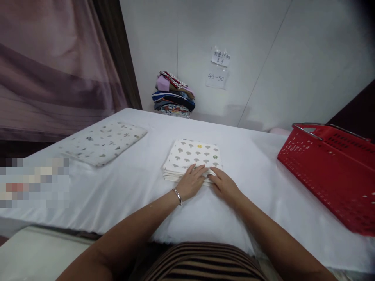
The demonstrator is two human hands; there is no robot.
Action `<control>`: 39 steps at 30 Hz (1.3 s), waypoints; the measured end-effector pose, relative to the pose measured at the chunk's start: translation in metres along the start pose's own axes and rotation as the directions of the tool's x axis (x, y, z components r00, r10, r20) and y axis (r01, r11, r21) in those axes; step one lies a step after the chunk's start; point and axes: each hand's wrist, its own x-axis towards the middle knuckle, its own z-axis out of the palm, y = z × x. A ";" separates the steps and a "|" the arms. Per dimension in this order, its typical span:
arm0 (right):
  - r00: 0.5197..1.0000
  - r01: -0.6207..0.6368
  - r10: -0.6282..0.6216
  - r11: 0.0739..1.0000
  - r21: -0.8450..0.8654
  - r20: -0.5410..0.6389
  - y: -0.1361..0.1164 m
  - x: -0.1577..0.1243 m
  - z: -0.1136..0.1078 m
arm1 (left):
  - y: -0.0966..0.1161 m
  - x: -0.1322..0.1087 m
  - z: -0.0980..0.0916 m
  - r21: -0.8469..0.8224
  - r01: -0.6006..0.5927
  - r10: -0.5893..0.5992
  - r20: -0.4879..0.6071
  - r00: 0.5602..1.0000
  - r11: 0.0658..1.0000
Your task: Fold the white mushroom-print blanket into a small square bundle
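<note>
A thick folded white cloth (193,154) printed with grey mushrooms and a few yellow and green ones lies in layers on the white-covered table. My left hand (191,181), with a silver bracelet at the wrist, rests on its near edge, fingers stretched out over the top. At the near right corner, my right hand (225,185) has its fingers curled around the cloth's edge, pinching the upper layers. The undersides of the right fingers are partly hidden. Both hands are close together, the fingertips almost meeting.
Another folded patterned cloth (107,142) lies flat at the table's left. A red perforated basket (328,168) with metal handles stands on the right. Behind the table's far edge, a pile of folded fabrics (174,95) rises against the wall, near paper signs (216,78). A pink curtain (52,70) hangs left.
</note>
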 end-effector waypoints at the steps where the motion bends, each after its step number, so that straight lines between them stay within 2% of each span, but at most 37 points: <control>1: 1.000 -0.005 0.005 1.000 -0.009 -0.006 0.000 0.000 0.001 | 0.000 0.000 0.001 0.000 0.000 0.000 0.001 1.000 1.000; 8: 0.993 0.051 -0.056 0.997 -0.051 -0.106 -0.006 -0.006 0.011 | 0.000 -0.001 0.001 -0.021 0.006 -0.006 0.009 1.000 1.000; 17: 0.991 0.031 -0.050 0.987 -0.158 -0.122 -0.016 -0.014 0.011 | -0.005 -0.008 -0.010 -0.087 -0.034 0.037 0.026 0.999 0.996; 26: 0.996 0.024 -0.041 0.981 -0.193 -0.082 -0.016 -0.018 0.011 | -0.033 -0.031 -0.014 -0.075 -0.069 0.069 0.003 0.998 0.995; 32: 0.991 0.032 -0.050 0.988 -0.149 -0.120 -0.016 -0.015 0.010 | -0.042 -0.040 -0.026 -0.175 0.047 -0.056 -0.044 0.997 0.983; 36: 0.996 0.026 -0.037 0.991 -0.130 -0.078 -0.016 -0.014 0.008 | -0.049 -0.047 -0.027 -0.210 0.131 -0.146 -0.058 0.988 0.969; 39: 0.998 0.025 -0.033 0.990 -0.139 -0.055 -0.016 -0.016 0.008 | -0.058 -0.055 -0.027 -0.209 0.154 -0.166 -0.040 0.985 0.966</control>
